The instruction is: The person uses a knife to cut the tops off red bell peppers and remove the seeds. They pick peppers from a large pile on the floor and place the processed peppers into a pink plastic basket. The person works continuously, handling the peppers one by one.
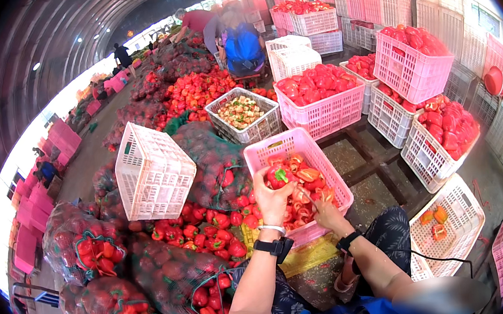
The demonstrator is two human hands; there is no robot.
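Observation:
My left hand [271, 201] grips a red bell pepper [277, 177] whose green stem end faces up, over a pink plastic crate [346, 193]. Close beside it on the right, my right hand [330, 217] is closed on a thin tool, perhaps a knife [309, 197], pointing at the pepper; its blade is hard to make out. Cut red peppers [301, 214] fill the lower part of the crate under both hands. Loose whole red peppers [216, 234] lie left of the crate.
Mesh sacks of red peppers [176, 270] lie at the left, with a tilted white crate [159, 171] on the pile. A crate of pepper cores [226, 134] stands ahead. Filled crates [323, 115] stand ahead and right; a white crate [470, 221] holds a few peppers. Other people [242, 43] work farther off.

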